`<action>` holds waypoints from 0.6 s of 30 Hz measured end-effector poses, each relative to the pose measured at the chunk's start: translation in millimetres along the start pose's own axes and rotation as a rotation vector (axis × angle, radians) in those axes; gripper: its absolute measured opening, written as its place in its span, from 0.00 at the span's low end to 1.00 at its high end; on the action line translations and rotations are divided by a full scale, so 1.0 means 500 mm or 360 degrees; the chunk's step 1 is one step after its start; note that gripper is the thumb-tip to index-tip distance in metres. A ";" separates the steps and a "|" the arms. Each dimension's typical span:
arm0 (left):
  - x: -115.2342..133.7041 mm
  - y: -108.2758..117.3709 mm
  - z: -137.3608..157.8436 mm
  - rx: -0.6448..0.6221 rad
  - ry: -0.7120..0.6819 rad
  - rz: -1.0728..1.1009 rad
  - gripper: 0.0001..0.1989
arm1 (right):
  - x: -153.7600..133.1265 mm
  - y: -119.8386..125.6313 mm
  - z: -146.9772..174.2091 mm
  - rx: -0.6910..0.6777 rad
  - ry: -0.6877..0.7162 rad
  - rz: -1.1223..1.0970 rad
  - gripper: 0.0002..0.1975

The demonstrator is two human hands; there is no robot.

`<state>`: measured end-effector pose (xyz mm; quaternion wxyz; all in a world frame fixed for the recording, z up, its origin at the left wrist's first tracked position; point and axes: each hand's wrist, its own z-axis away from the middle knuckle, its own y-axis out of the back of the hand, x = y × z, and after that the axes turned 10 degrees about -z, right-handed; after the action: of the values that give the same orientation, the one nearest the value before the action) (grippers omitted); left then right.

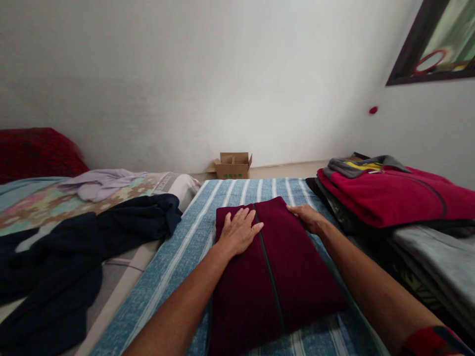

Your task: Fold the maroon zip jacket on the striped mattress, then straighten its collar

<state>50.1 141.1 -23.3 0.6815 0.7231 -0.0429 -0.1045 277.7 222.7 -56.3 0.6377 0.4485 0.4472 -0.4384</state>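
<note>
A folded maroon zip-up jacket point(304, 277) lies in front of me, its dark zip line running down the middle. Flat on its upper left part rests my left hand point(239, 231), fingers spread and holding nothing. At the upper right edge of the jacket, my right hand point(307, 217) has its fingers closed on the fabric; some of them are hidden. Beneath the jacket is a blue, white-striped cloth point(178, 262).
A dark navy garment point(74, 257) and a pale lilac cloth point(100, 184) lie on the floral bedding at left. Folded clothes, topped by a crimson garment point(386, 198), are stacked at right. An open cardboard box point(233, 170) stands by the wall.
</note>
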 end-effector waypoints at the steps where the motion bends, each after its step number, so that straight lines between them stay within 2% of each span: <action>1: -0.006 -0.002 -0.001 -0.0006 0.0024 -0.0024 0.30 | -0.001 -0.002 0.001 0.0025 0.0025 0.0012 0.15; 8: -0.019 -0.027 0.001 0.0015 0.0151 0.0022 0.27 | 0.013 -0.019 -0.003 0.0263 0.0267 0.0247 0.11; 10: -0.029 -0.024 -0.001 0.0041 0.0153 0.0128 0.24 | 0.019 -0.014 -0.003 0.0276 0.0247 0.0284 0.12; 13: -0.066 -0.015 -0.005 0.0233 0.0210 0.0341 0.19 | 0.021 0.003 0.001 0.0265 0.0135 0.0288 0.18; 15: -0.095 -0.012 -0.006 0.0338 0.0393 0.0496 0.17 | 0.016 0.014 0.006 0.0230 0.0043 0.0262 0.22; 18: -0.126 -0.010 -0.004 0.0311 0.0802 0.0893 0.19 | 0.003 0.023 0.007 0.0113 -0.0080 0.0215 0.24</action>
<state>-11.4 156.1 -22.2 0.6007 0.7477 -0.0799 0.2714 289.8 221.4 -54.8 0.6606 0.4888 0.3839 -0.4211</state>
